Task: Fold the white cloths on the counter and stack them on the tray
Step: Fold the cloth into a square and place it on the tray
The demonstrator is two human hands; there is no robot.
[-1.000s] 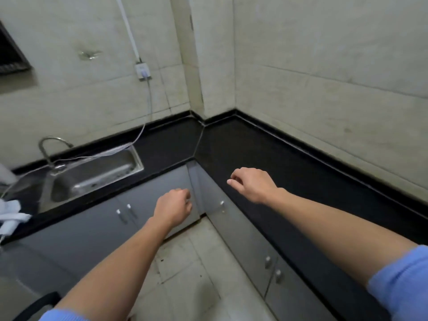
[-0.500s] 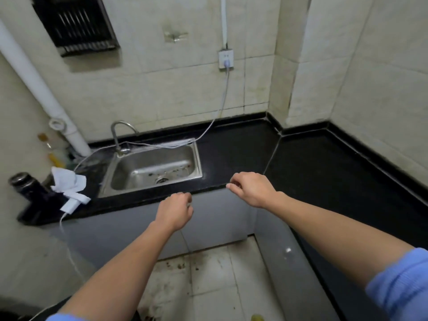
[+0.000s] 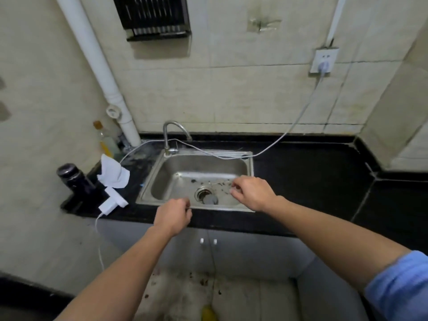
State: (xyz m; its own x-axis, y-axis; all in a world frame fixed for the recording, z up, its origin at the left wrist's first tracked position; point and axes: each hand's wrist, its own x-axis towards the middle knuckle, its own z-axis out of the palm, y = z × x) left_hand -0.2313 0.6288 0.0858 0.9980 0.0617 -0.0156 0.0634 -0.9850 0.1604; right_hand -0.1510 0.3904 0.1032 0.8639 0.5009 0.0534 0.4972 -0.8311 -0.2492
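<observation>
A crumpled white cloth [image 3: 113,173] lies on the black counter [image 3: 301,177] to the left of the steel sink [image 3: 196,206]. No tray is in view. My left hand [image 3: 172,216] hovers over the counter's front edge below the sink, its fingers curled into a loose fist with nothing in it. Over the sink's right front part my right hand [image 3: 252,193] has its fingers curled with the thumb near the fingertips, and it holds nothing. Both hands are well to the right of the cloth.
A white charger block [image 3: 113,203] with a cable sits at the counter's left front corner beside a black flask [image 3: 74,179]. A grey cable [image 3: 298,121] runs from the wall socket [image 3: 324,62] across the sink's back rim. A tap [image 3: 172,135], bottles [image 3: 104,140] and a white pipe [image 3: 99,66] stand behind.
The view has swung left from the counter's corner to face the sink, bringing the cloth, flask and charger closer to centre. Both hands stay held out in front with fingers curled.
</observation>
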